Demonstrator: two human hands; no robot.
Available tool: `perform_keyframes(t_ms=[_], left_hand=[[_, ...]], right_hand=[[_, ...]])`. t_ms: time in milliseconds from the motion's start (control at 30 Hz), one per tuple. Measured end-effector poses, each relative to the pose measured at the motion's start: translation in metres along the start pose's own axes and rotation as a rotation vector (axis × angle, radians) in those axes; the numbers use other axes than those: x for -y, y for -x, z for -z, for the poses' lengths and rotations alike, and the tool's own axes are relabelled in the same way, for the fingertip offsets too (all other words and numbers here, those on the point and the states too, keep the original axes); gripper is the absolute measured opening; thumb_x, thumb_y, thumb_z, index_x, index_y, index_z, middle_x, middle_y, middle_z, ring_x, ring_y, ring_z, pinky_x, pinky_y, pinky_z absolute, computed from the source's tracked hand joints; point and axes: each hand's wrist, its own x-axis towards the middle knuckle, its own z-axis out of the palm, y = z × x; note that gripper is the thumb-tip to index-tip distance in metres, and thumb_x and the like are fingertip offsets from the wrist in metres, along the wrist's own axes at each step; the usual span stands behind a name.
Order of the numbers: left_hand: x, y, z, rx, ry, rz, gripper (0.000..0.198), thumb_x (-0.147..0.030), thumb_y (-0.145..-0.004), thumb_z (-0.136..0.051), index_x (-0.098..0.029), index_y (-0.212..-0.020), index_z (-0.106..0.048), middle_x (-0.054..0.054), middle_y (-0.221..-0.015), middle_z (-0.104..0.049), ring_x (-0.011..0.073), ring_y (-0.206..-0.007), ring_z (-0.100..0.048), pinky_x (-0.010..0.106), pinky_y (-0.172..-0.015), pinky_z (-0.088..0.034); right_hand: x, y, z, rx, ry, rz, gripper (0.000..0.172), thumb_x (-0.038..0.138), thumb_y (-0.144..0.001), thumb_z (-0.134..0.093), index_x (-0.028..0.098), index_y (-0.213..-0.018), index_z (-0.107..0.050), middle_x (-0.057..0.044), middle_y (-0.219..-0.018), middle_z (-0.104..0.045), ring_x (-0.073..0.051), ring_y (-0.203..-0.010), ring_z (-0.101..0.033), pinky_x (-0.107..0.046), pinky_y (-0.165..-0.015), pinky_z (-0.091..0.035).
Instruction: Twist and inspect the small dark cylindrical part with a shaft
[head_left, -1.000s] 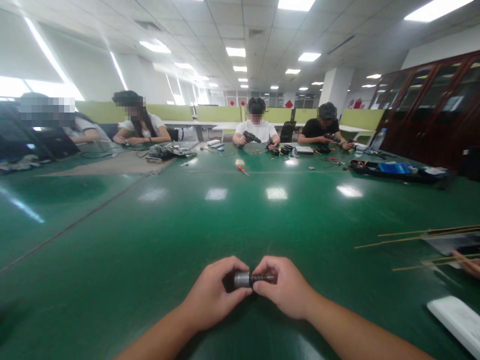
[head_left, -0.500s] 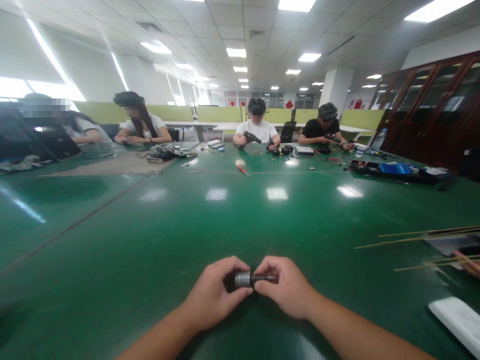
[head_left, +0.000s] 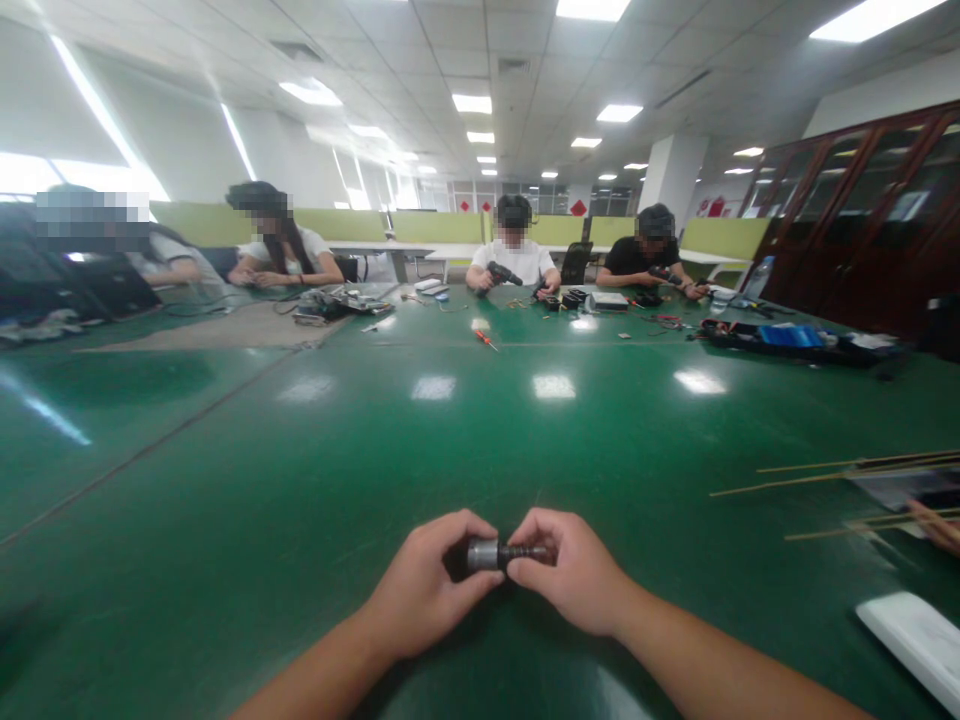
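Low in the middle of the head view, my left hand (head_left: 431, 575) grips a silver metal cylinder (head_left: 482, 554) between thumb and fingers. A dark ridged shaft (head_left: 517, 552) points right, in line with the cylinder's end. My right hand (head_left: 574, 570) pinches this shaft with thumb and fingertips, which cover part of it. Both hands are close together, just above the green tabletop (head_left: 360, 440). Whether cylinder and shaft are one piece I cannot tell.
A white object (head_left: 911, 640) lies at the lower right. Thin sticks (head_left: 795, 484) and another person's hand (head_left: 937, 525) are at the right edge. Farther off lie a red screwdriver (head_left: 484, 338) and a long black tray (head_left: 765, 343). Several people sit opposite, one with a power drill (head_left: 504, 273).
My hands keep the same grips on the cylinder and shaft, shifting only very slightly. The white object and the screwdriver stay where they were.
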Motion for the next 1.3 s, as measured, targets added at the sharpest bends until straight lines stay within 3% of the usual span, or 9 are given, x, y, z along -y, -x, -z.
perform_keyframes(t_ms=[1300], left_hand=[[0.0019,0.0012,0.002,-0.049,-0.002,-0.042,0.02,-0.03,-0.085,-0.07,-0.022,-0.102,-0.066,0.001,-0.092,-0.072,0.0182,-0.083,-0.068,0.027,-0.077,-0.049]], right_hand=[[-0.0045,-0.0031,0.0007,-0.017,-0.085,-0.038,0.015,0.026,-0.073,-0.072,0.017,-0.078,-0.061,0.002,-0.067,-0.061,-0.013,-0.058,-0.054,-0.026,-0.057,-0.039]])
